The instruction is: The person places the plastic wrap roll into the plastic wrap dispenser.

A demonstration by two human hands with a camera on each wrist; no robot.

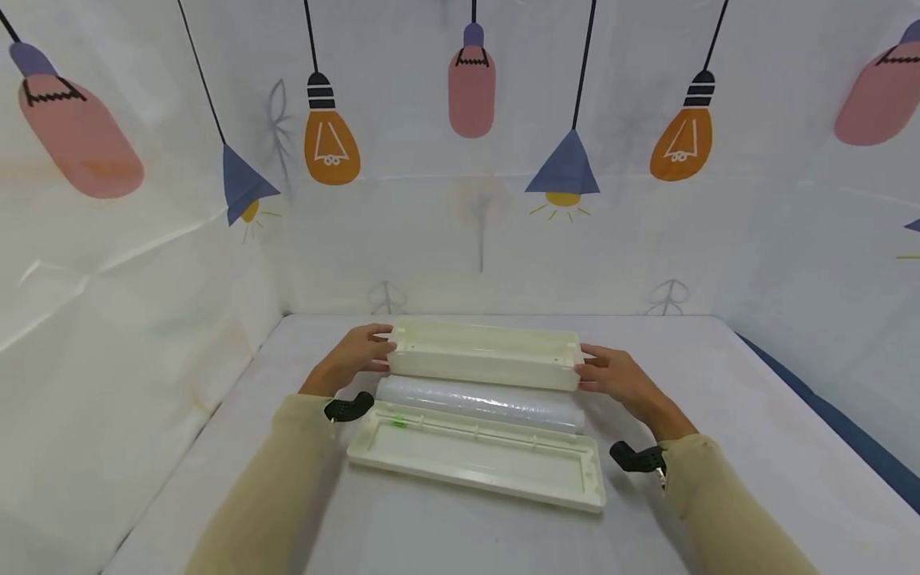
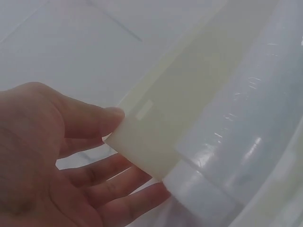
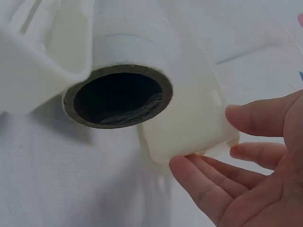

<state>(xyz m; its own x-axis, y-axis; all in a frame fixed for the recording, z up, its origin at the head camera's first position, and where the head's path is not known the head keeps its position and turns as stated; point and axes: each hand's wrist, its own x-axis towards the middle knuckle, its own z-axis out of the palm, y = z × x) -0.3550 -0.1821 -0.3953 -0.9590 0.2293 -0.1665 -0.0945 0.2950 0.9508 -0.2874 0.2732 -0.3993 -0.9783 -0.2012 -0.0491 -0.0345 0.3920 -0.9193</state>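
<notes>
A long cream plastic box [image 1: 485,366], with its hollow side up, is held at its two ends at the back of the group. My left hand [image 1: 362,351] grips its left end, the thumb at a corner and the fingers along the end wall. The right end is gripped by my right hand [image 1: 611,375], its thumb and fingers spread about the corners. Just in front lies a roll of cling film [image 1: 481,402], whose hollow core shows in the right wrist view. Nearest to me is a matching cream lid [image 1: 477,463] with a rail and a green mark.
All of this is on a white tabletop [image 1: 460,547]. A white sheet printed with hanging lamps [image 1: 564,172] stands behind and on both sides. Each wrist carries a black strap-like device [image 1: 349,407].
</notes>
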